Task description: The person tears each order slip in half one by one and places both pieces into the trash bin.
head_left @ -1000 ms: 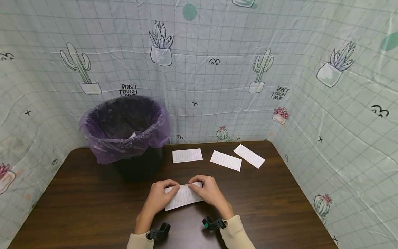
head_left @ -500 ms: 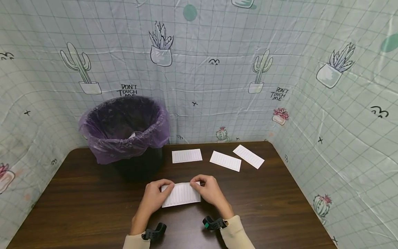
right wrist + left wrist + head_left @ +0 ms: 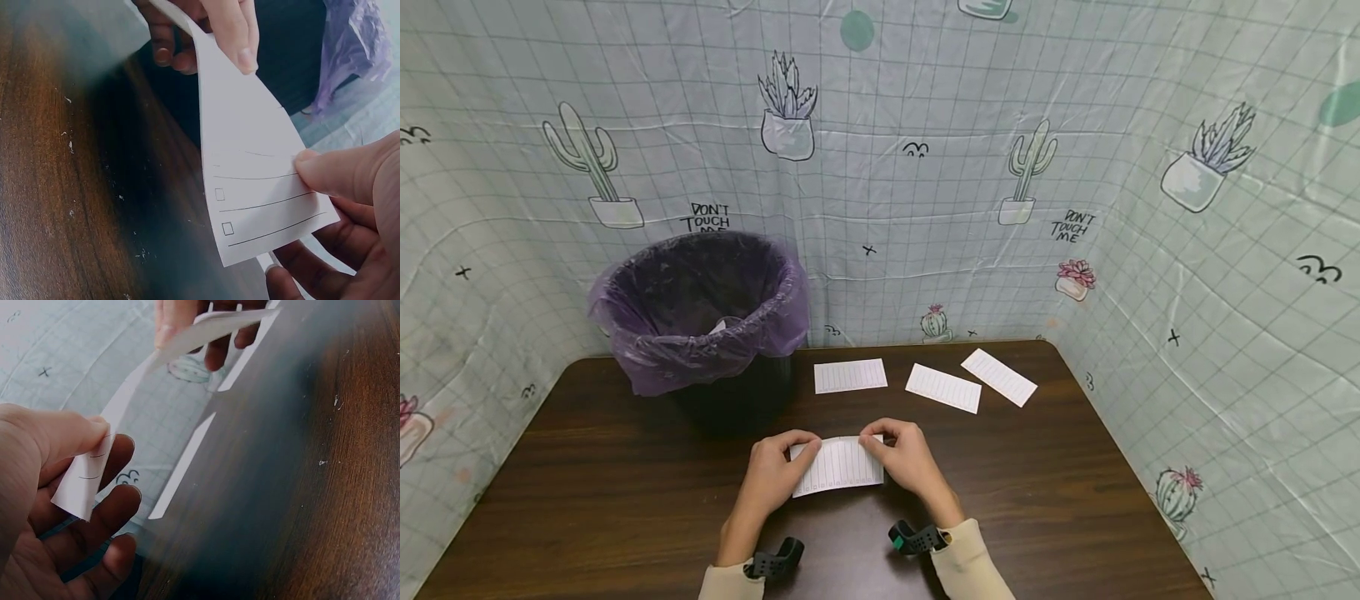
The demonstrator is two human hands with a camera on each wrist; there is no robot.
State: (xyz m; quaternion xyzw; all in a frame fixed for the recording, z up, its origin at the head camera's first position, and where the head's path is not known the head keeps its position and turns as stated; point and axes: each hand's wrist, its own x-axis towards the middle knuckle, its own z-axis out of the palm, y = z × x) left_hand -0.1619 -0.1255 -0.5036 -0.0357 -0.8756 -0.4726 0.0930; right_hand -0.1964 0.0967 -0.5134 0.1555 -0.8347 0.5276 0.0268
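Observation:
A white slip of lined paper, printed with a row of small checkboxes, is held up between both hands near the middle of the table. My left hand pinches its left end between thumb and fingers. At the right end, the thumb and fingers of my right hand pinch the top edge. In the right wrist view the lined paper bows along its length, lines and checkboxes facing up. The left wrist view shows it nearly edge-on, curving from one hand to the other.
A dark bin with a purple liner stands at the back left, something white inside. Three similar lined slips lie along the back: one slip beside the bin, a second slip, and a slanted slip farther right. A patterned curtain surrounds the wooden table.
My left hand has shifted left toward the slip's end and the hands have spread apart. The slip has turned more level. Just now its lower edge has risen slightly.

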